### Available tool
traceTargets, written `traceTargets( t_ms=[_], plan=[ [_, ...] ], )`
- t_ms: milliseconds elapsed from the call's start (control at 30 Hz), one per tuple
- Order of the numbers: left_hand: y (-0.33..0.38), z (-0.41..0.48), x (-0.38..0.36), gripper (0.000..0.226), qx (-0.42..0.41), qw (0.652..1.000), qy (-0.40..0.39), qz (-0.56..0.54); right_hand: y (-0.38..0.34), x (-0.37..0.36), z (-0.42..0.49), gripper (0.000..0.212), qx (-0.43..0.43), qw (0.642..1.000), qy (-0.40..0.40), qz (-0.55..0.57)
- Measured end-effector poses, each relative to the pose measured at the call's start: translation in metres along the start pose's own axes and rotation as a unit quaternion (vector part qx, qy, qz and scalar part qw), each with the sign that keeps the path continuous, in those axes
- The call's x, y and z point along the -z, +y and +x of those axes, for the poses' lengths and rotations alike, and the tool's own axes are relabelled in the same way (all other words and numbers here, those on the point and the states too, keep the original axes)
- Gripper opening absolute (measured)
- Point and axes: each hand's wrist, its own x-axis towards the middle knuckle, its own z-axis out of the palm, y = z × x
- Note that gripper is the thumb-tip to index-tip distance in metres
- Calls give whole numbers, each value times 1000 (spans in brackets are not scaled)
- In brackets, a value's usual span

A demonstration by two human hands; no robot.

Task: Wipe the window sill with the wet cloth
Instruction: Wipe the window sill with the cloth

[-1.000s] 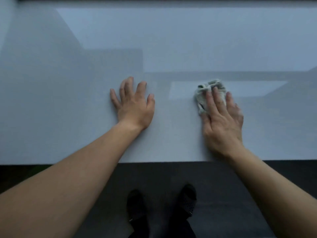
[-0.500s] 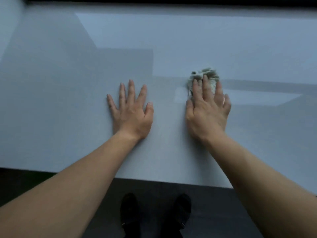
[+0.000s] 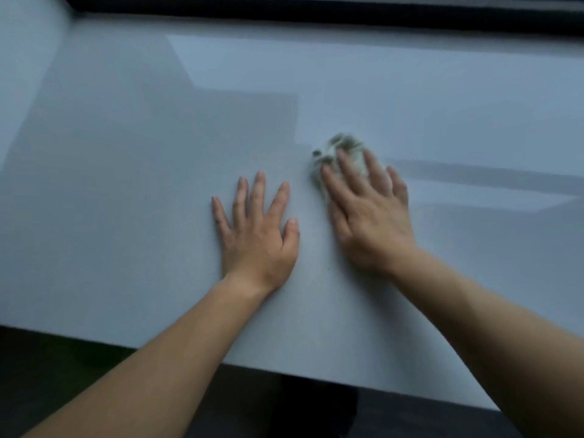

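The window sill (image 3: 132, 191) is a wide, pale grey-blue flat surface that fills most of the view. A small crumpled light grey cloth (image 3: 339, 150) lies on it just right of centre, blurred by motion. My right hand (image 3: 368, 210) presses flat on the cloth with fingers spread over it; only the cloth's far edge shows past the fingertips. My left hand (image 3: 257, 230) rests flat on the bare sill with fingers apart, a short gap to the left of my right hand, holding nothing.
A dark window frame (image 3: 316, 11) runs along the far edge of the sill. The sill's near edge (image 3: 300, 376) cuts diagonally across the bottom, with dark floor (image 3: 63, 374) below it. A side wall (image 3: 19, 42) rises at the far left.
My right hand has slid the cloth leftward along the sill, closing the gap to my left hand. The left hand has stayed planted. The view has tilted.
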Motion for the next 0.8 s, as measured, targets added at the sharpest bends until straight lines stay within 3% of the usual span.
traceTargets(
  t_ms=[67,133,267,300,500,567,700,733,800],
  plan=[
    [1,3,5,61,-4,1000,1,-9,9,4,-4,52,80,997,-17,4],
    [0,12,10,57,-10,1000,16,-11,34,7,26,54,80,996,-27,-6],
    [3,58,16,54,-30,998,34,-44,63,15,104,56,-116,993,-31,13],
    [4,75,16,56,-37,997,34,-50,57,15,110,56,-132,991,-25,17],
    [26,161,13,64,-78,997,-25,-10,52,12,84,52,56,998,-22,-6],
    [27,165,8,65,-82,996,-31,21,81,15,118,54,-3,1000,-14,-5],
    [28,162,5,67,-85,996,-26,29,97,18,175,54,-206,978,1,18],
    [28,163,6,67,-87,996,-22,28,85,16,181,55,-201,979,2,17],
    [28,165,5,68,-89,996,-13,29,59,11,181,56,-103,995,-3,8]
  ],
)
